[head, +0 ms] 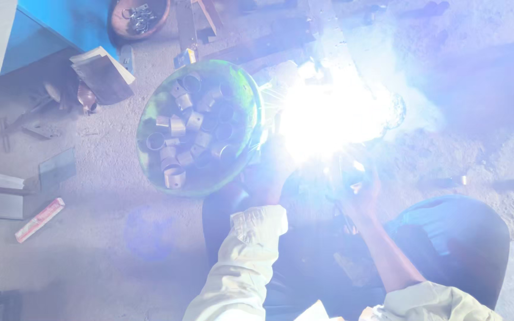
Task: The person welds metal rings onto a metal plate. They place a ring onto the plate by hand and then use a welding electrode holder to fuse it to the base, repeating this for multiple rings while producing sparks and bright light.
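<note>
A very bright welding arc washes out the middle of the head view. My right hand is shut on a dark welding holder just below the glare. My left hand reaches toward the glare from a pale sleeve; its fingers are lost in the light. Left of the arc sits a round green bowl holding several short metal tube pieces. The workpiece under the arc is hidden by the brightness.
The floor is rough concrete. A second bowl of metal rings lies at the top. Flat metal plates and a blue box are upper left. A slim carton lies lower left. A blue rounded object is by my right arm.
</note>
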